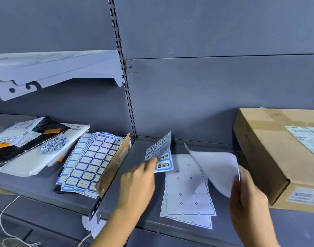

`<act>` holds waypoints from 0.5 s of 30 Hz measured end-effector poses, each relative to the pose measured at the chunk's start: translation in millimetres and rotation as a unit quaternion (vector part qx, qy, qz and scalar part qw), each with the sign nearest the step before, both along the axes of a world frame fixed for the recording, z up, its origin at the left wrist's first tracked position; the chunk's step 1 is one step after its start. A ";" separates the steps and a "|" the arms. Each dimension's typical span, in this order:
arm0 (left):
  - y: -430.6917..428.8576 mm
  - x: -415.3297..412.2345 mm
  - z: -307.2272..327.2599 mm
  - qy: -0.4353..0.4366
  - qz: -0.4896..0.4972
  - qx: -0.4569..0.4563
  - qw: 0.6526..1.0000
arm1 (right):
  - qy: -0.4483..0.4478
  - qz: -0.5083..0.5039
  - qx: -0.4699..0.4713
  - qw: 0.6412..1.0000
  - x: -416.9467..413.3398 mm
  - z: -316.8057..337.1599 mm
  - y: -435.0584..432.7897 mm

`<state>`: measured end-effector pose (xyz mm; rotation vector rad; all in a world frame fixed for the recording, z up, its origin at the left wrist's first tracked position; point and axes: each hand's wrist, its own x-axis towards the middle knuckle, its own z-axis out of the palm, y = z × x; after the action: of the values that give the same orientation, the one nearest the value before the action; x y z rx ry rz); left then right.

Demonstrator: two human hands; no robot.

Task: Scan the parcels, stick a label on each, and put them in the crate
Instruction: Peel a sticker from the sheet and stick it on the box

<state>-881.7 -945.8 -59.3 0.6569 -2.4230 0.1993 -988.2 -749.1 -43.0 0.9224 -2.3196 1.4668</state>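
Left hand pinches the label sheet; right hand pinches blank paper; parcels lie far left, nearer the left hand.

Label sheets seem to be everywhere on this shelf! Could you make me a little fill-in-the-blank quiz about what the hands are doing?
1. The left hand holds a label strip printed with ____ codes.
2. The right hand lifts a plain ____ sheet.
3. The cardboard box sits to the ____ of the hands.

Missing words: QR; white; right
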 end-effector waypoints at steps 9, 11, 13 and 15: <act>52.1 -17.9 -51.0 -0.097 -0.106 0.062 0.988 | 0.198 0.085 0.095 0.972 -3.3 -11.1 -21.0; 57.3 -15.5 -45.5 -0.134 -0.113 0.142 0.974 | 0.165 0.118 0.240 0.949 -7.7 -22.7 -31.6; 56.0 -12.1 -39.1 -0.148 -0.124 0.240 0.951 | 0.105 0.157 0.355 0.915 -10.7 -36.8 -39.7; 47.6 -5.7 -33.5 -0.111 -0.154 0.341 0.921 | 0.039 0.187 0.428 0.883 -17.6 -50.8 -45.5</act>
<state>-887.4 -898.2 -92.8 0.5405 -2.7697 -0.7740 -1005.8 -794.6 -93.8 1.6687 -2.8467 0.3818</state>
